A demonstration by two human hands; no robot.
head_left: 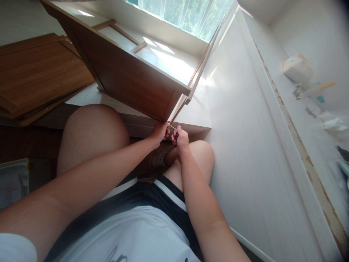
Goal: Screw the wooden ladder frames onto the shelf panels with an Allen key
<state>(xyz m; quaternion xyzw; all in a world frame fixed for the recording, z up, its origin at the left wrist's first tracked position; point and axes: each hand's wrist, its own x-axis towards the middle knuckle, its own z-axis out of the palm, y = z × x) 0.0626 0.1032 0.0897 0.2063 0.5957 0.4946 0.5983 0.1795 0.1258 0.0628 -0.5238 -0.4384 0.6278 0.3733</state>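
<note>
I sit on the floor with my knees up. My left hand (159, 131) grips the lower corner of a brown wooden panel (128, 78) that stands tilted in front of me. My right hand (180, 137) is closed just beside it, fingers pinched at the same corner where a thin wooden edge strip (200, 69) runs up to the right. Whatever small thing the right fingers pinch is hidden. A large white board (245, 138) leans upright on the right, touching that strip.
More brown wooden panels (35, 76) lie stacked at the left. A printed sheet (12, 182) lies on the floor at the lower left. A window (188, 14) is at the top. A ledge on the right holds a cardboard box (297, 67) and small items.
</note>
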